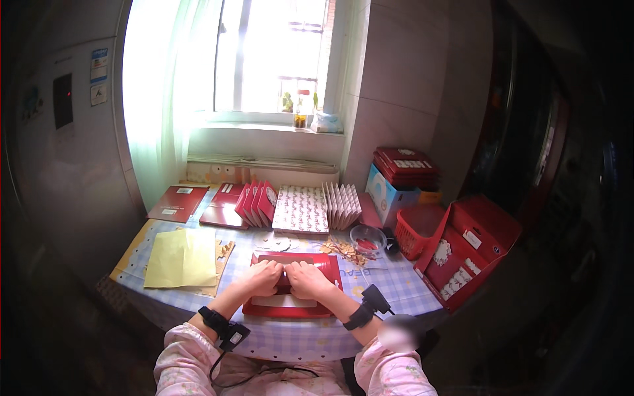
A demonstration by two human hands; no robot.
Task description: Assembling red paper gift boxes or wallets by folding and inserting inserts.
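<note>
Left hand (266, 278) and right hand (306, 280) sit side by side on the red case (328, 266), knuckles up and fingers curled under, the left at about 11 o'clock of its middle, the right at about 12; their fingertips are hidden, so I cannot tell whether either pinches anything; the case lies flat on the checked tablecloth (404, 285), straight before the person, with a pale panel showing below the hands.

Taking the case as the dial's centre, yellow paper (181, 259) lies between 9 and 10 o'clock; a flat red folder (178, 202) is at 10; upright red cards (257, 203) stand at 11; a patterned white box (300, 208) is at 12; tan scraps (345, 250) and a clear bowl (367, 240) are at 2, with a red basket (416, 231) farther out; an open red box (464, 253) leans near 3.
</note>
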